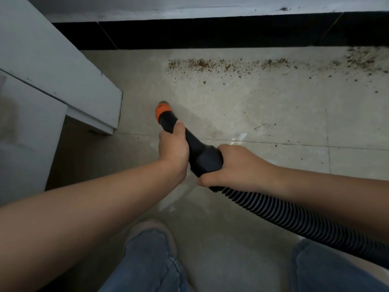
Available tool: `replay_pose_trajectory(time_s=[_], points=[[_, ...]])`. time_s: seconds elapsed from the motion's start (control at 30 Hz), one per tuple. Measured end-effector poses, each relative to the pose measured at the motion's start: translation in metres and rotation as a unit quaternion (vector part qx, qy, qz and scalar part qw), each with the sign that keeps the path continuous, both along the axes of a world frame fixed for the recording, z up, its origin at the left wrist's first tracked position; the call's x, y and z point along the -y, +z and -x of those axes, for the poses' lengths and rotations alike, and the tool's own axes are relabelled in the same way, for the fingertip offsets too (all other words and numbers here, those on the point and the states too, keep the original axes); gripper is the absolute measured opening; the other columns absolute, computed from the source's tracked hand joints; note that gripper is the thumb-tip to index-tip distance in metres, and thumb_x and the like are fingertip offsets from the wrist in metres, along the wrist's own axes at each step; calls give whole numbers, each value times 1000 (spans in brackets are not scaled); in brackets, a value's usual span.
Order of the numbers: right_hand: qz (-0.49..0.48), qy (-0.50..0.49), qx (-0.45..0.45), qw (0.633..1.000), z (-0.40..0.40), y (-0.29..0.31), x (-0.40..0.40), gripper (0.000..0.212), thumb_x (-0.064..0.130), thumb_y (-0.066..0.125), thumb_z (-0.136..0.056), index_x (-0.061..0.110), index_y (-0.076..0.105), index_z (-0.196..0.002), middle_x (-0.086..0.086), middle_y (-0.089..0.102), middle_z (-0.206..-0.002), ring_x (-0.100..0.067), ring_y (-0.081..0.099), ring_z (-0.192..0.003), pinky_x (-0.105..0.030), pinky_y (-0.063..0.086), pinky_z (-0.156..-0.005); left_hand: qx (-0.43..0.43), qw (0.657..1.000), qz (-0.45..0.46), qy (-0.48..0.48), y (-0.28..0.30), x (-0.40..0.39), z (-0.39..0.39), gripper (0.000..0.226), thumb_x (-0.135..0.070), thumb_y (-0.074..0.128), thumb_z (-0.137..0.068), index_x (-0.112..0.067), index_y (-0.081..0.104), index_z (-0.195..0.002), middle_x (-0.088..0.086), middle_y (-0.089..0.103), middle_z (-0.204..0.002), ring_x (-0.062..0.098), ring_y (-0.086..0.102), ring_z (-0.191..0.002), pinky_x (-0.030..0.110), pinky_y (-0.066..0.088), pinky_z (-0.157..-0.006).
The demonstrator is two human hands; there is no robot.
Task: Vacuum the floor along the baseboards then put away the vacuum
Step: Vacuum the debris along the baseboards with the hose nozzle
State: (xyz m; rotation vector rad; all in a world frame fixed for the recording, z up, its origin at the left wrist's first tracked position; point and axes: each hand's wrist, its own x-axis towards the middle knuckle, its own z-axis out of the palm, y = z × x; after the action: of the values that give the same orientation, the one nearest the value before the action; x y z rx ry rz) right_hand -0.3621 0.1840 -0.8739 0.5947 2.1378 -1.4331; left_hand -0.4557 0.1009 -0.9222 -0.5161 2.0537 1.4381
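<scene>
black baseboard (210, 32) runs across the top of view, white wall strip above it. pale tiled floor (263, 114) below, with a band of brown debris (227, 65) lying just in front of the baseboard from mid-frame out to the right edge, thicker in the far right corner. scattered specks trail further out onto the tile. white cabinet edge (69, 81) juts in from the left, its corner close to the nozzle's left side; floor to the right of the nozzle is open tile up to the debris band.

vacuum wand (202, 152), black, points away from the person and slightly left, orange nozzle tip (163, 110) down at the floor, short of the debris and left of where it starts. ribbed black hose (294, 218) trails back from the wand to the lower right edge.

both arms are extended forward and down. left hand (173, 144) wraps the wand near the front, just behind the orange tip, fingers curled round it. right hand (237, 165) grips the thicker rear section where the hose joins, thumb underneath.

person's knees in blue jeans (151, 260) and one shoe toe show at the bottom.
</scene>
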Motion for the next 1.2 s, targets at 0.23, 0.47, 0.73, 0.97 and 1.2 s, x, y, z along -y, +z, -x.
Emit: replay_pose_trajectory(time_s=[0.23,0.47,0.73,0.97,1.2], points=[[-12,9,-5,1000,2,-6,3,27,32,74,-71,21,49,-74,7,57,-70,-4,54,-59,-17,44,-51,1,1000,5,-6,-2,2,2,44,-37,39,-97,-7,40,-130,11,56,-114,27,57,-103,42,46,-96],[-29,-34,-30,999,44,-22,-12,26,30,72,-74,21,48,-70,6,54,-67,-3,51,-56,-7,36,-37,-23,999,2,-26,-3,-29,48,44,-36,39,-98,-6,39,-130,12,54,-114,29,55,-101,41,48,-90],[-46,-54,-40,997,79,-42,-16,29,35,71,-73,16,50,-80,5,53,-70,-6,52,-59,-17,36,-45,-47,998,-2,-46,-15,-38,83,45,-37,40,-97,-5,41,-128,16,54,-114,30,54,-94,45,48,-91],[-41,-78,-51,995,99,-47,-17,30,33,71,-74,19,44,-74,5,51,-69,-6,50,-57,-17,35,-44,-49,997,-31,-49,-24,-44,109,37,-37,42,-96,-8,44,-118,7,53,-93,27,53,-89,39,47,-81],[-10,-120,-54,991,118,-48,-25,28,31,71,-72,18,47,-77,0,58,-78,-13,56,-64,-22,43,-51,-57,996,-40,-63,-22,-58,130,45,-35,43,-96,-1,45,-125,5,49,-83,25,51,-81,35,42,-71]])
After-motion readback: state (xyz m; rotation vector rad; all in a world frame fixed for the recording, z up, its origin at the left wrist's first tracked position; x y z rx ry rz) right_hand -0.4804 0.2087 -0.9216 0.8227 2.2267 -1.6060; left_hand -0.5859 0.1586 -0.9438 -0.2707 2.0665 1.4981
